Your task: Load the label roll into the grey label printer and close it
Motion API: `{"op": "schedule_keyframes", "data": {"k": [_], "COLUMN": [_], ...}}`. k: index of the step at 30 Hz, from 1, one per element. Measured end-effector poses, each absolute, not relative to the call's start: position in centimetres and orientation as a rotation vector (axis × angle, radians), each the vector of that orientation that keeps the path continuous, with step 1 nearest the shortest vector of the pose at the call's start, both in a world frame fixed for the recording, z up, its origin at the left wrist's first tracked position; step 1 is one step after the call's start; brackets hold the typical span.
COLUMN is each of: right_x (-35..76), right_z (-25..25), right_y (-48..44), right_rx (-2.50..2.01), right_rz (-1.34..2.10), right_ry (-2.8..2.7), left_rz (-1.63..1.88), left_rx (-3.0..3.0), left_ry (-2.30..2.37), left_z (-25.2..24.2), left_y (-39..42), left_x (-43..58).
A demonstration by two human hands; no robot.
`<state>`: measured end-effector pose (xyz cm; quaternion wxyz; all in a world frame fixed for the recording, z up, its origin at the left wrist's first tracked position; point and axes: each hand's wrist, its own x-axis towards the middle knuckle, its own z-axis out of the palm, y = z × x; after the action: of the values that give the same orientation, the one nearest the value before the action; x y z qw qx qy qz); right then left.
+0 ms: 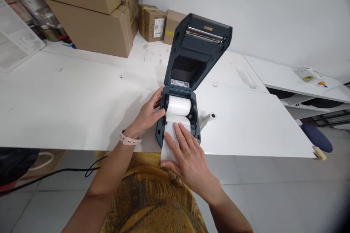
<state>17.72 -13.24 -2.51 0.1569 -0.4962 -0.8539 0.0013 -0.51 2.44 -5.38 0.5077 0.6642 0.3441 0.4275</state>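
Note:
A dark label printer (161, 131) sits at the table's front edge with its lid (210, 49) raised. Inside it lies a roll of white label paper (178, 105), and a strip of paper (170, 128) runs from it over the front toward me. My left hand (149, 113) grips the printer's left side, thumb over the rim and fingers along the outer wall, partly hidden. Flat on the strip rests my right hand (187, 153), its fingers stretched out and the thumb near the strip's front end. Right of the printer is a small white roll (209, 117), lying on its side.
Cardboard boxes (95, 29) are stacked at the back left, with smaller boxes (151, 23) against the wall. A printed sheet (16, 36) stands at far left. On the right, a lower shelf unit (290, 74) holds a roll of labels (307, 74). A black cable (62, 170) hangs below the table.

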Motion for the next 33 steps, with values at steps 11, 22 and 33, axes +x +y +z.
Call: {"op": "schedule_keyframes", "data": {"k": [11,22,33], "right_x": [18.5,20.5,28.7], "right_z": [-1.7,0.0,10.3], "right_y": [-14.4,-14.5,5.4], "right_rx": [-1.395,-1.238,-1.257], "right_rz": [0.093,0.338,0.351], "right_ry": [-2.451,-2.406,-1.584], "left_rz": [1.074,0.749,0.735], "left_rx": [1.973,2.666,2.889], "left_ry": [1.027,0.812,0.912], "left_z": [-3.6,-2.2,-4.1], "left_y": [0.2,-6.7,-13.3], "left_x": [-0.1,1.4,1.4]}}
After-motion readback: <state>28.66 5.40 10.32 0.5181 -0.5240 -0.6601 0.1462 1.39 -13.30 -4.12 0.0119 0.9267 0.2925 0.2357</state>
